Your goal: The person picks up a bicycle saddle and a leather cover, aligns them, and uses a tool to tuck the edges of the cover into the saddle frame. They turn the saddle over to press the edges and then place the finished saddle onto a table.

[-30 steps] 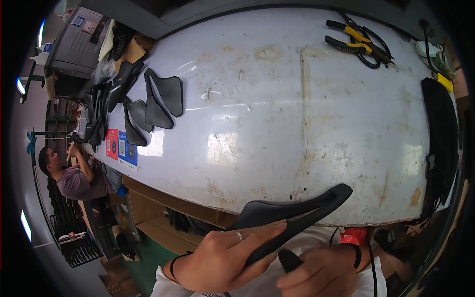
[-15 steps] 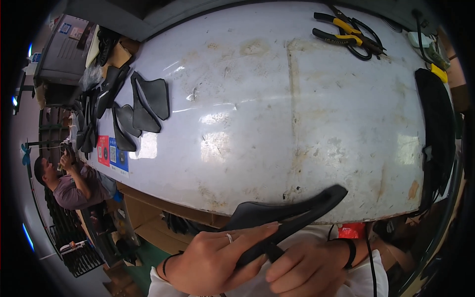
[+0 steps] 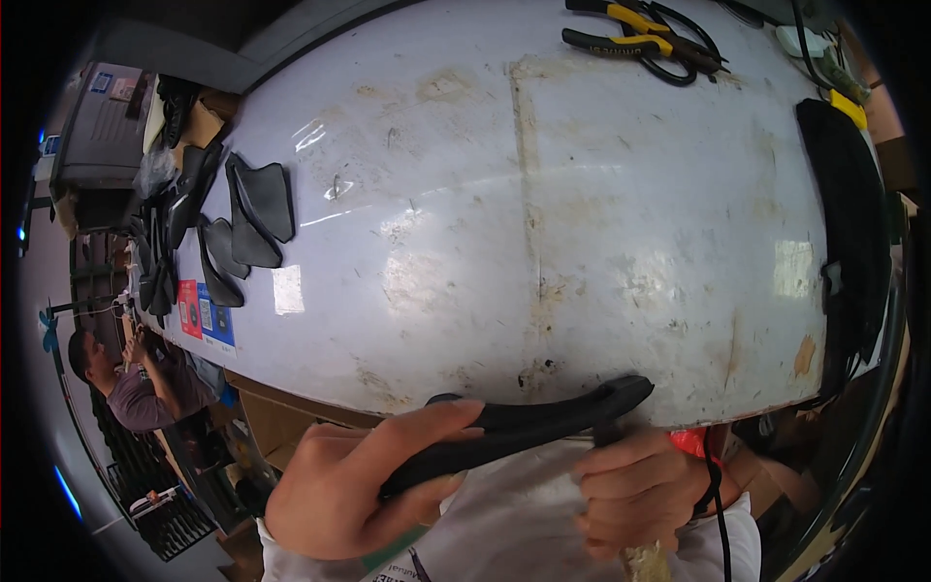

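Moving away from the left hand (image 3: pixel 364 475), the right hand (image 3: pixel 635 485) had carried its gripped tool (image 3: pixel 608 433) to the tip of the black part (image 3: pixel 529 435), over the bench's (image 3: pixel 659 291) near edge; work likely centred there. Left hand pinched the part's other end. Print showed on pliers (image 3: pixel 652 43), cards (image 3: pixel 215 320), shirt (image 3: pixel 524 504).

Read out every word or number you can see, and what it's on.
I won't copy wording; here's where print stands.
Pliers handle: lettering.
White shirt: dark lettering, low down.
Red card, blue card: print too small.
Notices on grey cabinet: too small.
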`<control>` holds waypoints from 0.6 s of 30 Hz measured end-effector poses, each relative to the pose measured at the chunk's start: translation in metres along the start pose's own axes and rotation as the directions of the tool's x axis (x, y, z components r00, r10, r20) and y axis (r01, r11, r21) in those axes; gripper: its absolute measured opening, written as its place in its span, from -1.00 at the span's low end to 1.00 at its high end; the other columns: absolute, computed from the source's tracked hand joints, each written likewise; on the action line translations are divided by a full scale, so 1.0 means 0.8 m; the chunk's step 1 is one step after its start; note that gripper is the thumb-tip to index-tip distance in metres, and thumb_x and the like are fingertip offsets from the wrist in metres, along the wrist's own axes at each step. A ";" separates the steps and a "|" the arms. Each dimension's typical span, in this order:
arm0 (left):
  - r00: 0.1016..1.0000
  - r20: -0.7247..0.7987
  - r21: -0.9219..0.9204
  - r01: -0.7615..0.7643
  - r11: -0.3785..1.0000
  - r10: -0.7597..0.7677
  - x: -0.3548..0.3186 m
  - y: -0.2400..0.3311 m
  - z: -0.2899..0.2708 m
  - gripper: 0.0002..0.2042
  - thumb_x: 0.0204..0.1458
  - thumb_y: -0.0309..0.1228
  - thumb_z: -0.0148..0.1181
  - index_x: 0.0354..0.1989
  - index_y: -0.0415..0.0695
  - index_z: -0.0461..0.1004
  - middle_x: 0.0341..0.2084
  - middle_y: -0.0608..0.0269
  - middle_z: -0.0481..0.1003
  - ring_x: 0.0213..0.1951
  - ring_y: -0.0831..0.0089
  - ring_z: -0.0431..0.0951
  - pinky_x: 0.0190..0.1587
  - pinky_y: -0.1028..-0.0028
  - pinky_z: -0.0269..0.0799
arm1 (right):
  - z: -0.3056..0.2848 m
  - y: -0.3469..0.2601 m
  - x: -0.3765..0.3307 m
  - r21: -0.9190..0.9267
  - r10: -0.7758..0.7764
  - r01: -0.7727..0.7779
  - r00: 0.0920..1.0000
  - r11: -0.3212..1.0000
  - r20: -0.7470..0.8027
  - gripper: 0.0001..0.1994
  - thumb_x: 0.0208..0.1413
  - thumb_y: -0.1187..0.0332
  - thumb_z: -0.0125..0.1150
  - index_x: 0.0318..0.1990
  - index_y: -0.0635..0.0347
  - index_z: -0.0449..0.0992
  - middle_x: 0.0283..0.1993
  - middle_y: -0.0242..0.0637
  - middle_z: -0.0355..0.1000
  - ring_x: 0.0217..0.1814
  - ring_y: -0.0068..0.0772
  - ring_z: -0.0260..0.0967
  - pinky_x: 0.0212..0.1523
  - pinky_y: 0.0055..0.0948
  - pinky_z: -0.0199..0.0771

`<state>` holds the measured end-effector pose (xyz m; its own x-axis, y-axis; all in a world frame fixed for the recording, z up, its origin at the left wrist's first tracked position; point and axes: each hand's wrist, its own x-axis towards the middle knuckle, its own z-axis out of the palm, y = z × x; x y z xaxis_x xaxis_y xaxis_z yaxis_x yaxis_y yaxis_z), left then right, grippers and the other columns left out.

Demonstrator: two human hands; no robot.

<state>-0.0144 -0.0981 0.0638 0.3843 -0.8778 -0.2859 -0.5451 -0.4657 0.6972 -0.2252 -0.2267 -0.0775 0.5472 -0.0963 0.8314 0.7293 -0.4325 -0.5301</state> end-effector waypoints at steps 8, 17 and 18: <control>0.986 -0.116 0.572 -0.029 0.819 0.117 0.000 0.033 0.027 -0.50 -0.26 -0.13 0.65 -0.22 -0.15 0.57 -0.60 0.31 0.57 -0.57 0.37 0.63 -0.47 0.42 0.47 | -0.001 -0.015 -0.008 -0.205 0.158 -0.172 0.984 0.964 -0.085 -0.87 0.06 0.29 0.37 -0.35 0.12 0.61 -0.33 -0.48 0.46 -0.27 -0.42 0.47 -0.15 -0.34 0.69; 0.964 -0.174 0.622 -0.049 0.782 0.199 -0.003 0.015 0.043 -0.56 -0.38 -0.24 0.65 -0.43 -0.10 0.46 -0.67 0.32 0.45 -0.69 0.34 0.49 -0.59 0.36 0.29 | 0.063 0.023 0.065 -0.106 -0.163 0.140 0.953 0.985 -0.256 -0.86 0.07 0.43 0.38 -0.43 0.23 0.53 -0.39 -0.24 0.46 -0.36 -0.21 0.46 -0.28 -0.20 0.58; 0.961 -0.144 0.599 -0.107 0.794 0.238 -0.003 0.010 0.040 -0.59 -0.40 -0.30 0.62 -0.44 -0.10 0.45 -0.68 0.30 0.44 -0.69 0.31 0.48 -0.60 0.35 0.28 | 0.071 0.026 0.075 -0.110 -0.164 0.140 0.954 0.984 -0.253 -0.86 0.07 0.43 0.38 -0.43 0.23 0.53 -0.39 -0.24 0.46 -0.36 -0.21 0.46 -0.28 -0.20 0.58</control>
<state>-0.0430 -0.1034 0.0489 0.3469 -0.9378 -0.0139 -0.9198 -0.3431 0.1905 -0.1537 -0.1903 -0.0480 0.2985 -0.2474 0.9218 0.7491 -0.5378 -0.3869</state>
